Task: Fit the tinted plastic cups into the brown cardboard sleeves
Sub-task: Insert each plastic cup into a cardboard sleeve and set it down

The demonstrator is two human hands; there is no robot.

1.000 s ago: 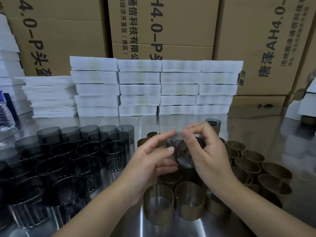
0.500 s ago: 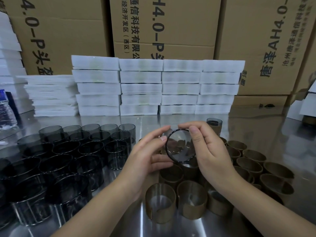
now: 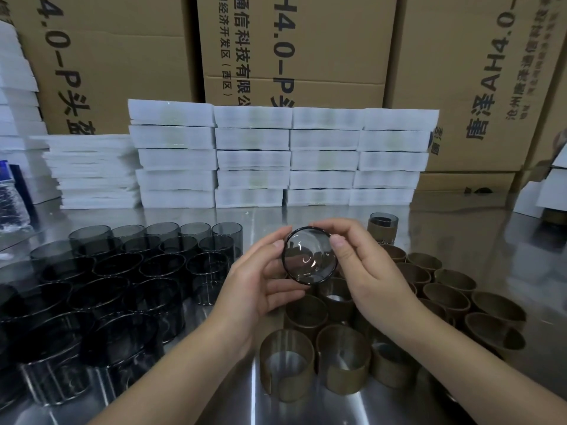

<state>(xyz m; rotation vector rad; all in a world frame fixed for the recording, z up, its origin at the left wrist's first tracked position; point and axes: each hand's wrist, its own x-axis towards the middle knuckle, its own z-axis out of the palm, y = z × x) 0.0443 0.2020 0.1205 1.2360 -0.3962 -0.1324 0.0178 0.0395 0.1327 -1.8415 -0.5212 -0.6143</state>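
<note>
view from a head-worn camera looking down at a person's two bare hands over a shiny steel table.

in the centre, both hands hold up one round smoky-grey tinted plastic cup, lifted clear of the table and turned end-on so its dark circular rim faces the camera. the left hand pinches the cup's left edge between curled thumb and forefinger, with the other fingers curved beneath it. the right hand pinches the upper right edge between thumb and forefinger. from this angle it cannot be told whether a sleeve is around the held cup.

directly below and to the right of the hands stand many brown cardboard sleeves, short open rings set upright and close together on the table; the two nearest show a split down the side. behind the right hand, apart from the rest, stands one tinted cup wrapped in a brown sleeve, upright.

on the left side of the table a large group of bare tinted cups stands upright in tight rows, mouths up.

along the back of the table are stacks of white foam blocks, five high. behind them rise big brown cardboard cartons printed with dark lettering. at the far left edge, a clear plastic water bottle is partly in view.
</note>
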